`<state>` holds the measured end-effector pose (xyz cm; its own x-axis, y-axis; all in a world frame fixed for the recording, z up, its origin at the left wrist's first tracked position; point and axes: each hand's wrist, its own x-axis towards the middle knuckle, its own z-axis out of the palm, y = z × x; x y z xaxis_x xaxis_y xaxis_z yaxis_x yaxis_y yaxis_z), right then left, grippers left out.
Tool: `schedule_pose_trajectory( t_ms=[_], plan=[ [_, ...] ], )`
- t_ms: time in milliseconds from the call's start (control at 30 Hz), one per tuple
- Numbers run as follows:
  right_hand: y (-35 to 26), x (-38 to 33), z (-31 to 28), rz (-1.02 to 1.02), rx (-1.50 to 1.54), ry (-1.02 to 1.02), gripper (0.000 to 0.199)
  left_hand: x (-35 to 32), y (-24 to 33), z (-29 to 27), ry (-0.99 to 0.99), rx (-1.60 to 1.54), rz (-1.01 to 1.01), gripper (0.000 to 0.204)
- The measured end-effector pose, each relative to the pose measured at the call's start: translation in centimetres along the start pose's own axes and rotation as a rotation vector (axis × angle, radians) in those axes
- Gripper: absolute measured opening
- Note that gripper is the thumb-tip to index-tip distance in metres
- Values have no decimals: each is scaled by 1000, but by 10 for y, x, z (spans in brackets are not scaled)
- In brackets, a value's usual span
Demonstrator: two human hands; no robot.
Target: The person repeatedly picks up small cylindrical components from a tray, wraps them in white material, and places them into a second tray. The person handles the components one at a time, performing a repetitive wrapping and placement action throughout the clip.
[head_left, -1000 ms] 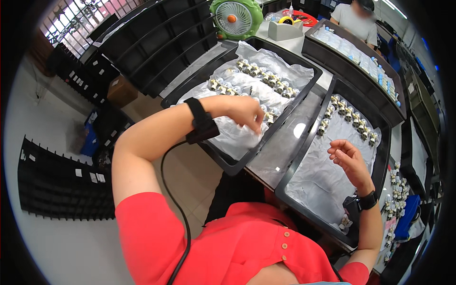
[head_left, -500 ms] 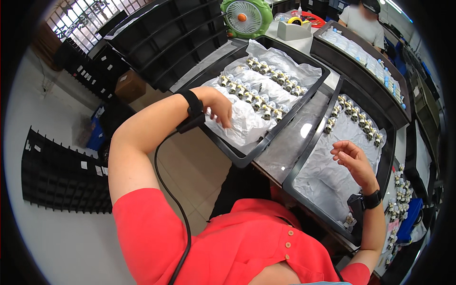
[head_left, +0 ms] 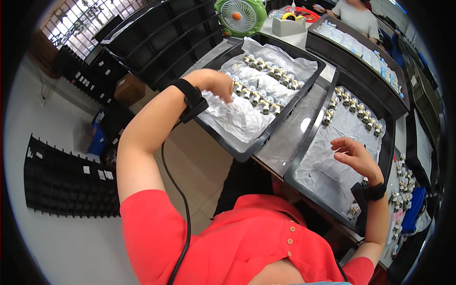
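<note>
Looks partway done: left tray (head_left: pixel 243 155) has two rows of trinkets (head_left: pixel 257 97), right tray (head_left: pixel 289 176) mostly just its far end, right hand (head_left: pixel 355 156) above loosely spread, left hand (head_left: pixel 219 85) too blurry to tell.

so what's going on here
A person in a red top works bare-handed. Their left hand, grip unclear, is by a row of bulb-like parts in the left tray. The right hand, loosely open, is above the white sheet in the right tray.
</note>
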<state>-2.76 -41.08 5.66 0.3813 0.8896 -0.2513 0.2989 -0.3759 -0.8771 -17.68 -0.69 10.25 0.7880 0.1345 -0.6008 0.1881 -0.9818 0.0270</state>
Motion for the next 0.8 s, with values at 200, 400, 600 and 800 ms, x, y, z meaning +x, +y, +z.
schedule_pose_trajectory(
  t_ms=[200, 400, 600, 800],
  plan=[
    [-7, -14, -17, -17, -466, -33, 37, -9, 92, -32, 445, -273, 377, 25],
    [-6, -49, -39, 234, -753, 0, 36, -24, 187, -15, 401, -328, 928, 30],
    [26, -82, -30, 479, -886, -77, 41, 1, 220, -5, 162, -526, 1143, 34],
    [48, -81, 1, 395, -1007, 56, 33, 26, 216, 13, -90, -920, 918, 29]
  ],
)
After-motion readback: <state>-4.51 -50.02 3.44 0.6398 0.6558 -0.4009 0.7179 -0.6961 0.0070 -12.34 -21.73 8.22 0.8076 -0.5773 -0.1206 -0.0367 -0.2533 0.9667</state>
